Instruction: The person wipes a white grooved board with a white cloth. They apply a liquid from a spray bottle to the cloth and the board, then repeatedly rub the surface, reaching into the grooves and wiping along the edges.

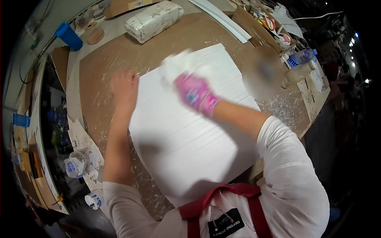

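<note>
While a big white panel (178,123) fills the middle of the frame, the containers are all round the edges. Upper right there's an open cardboard box (244,23) with red and yellow cords (266,22) in it, plus some white scraps. Just below it are two see-through bottles, one with a blue cap (314,52) and the other cloudier. Upper left you get a blue cup (69,36), and at the left a crumpled clear plastic container (77,163) above a white tub (94,199).

Writing-wise, the capped bottle has a blue label with pale lettering, the tub has blue print, and there's white text on a black patch (226,223) on the red-trimmed apron.

The panel lies flat and tilted on a scuffed brown tabletop (95,91). It's plain white with thin, roughly parallel lines across it, and soft shadows fall over the lower half. The right hand (195,92), in a pink patterned glove, is clenched round a white cloth (174,65) on the panel's upper part. The bare left hand (125,83) is at the upper-left edge, but it's pretty blurry, so I can't tell if it's gripping or just pressing.
</note>
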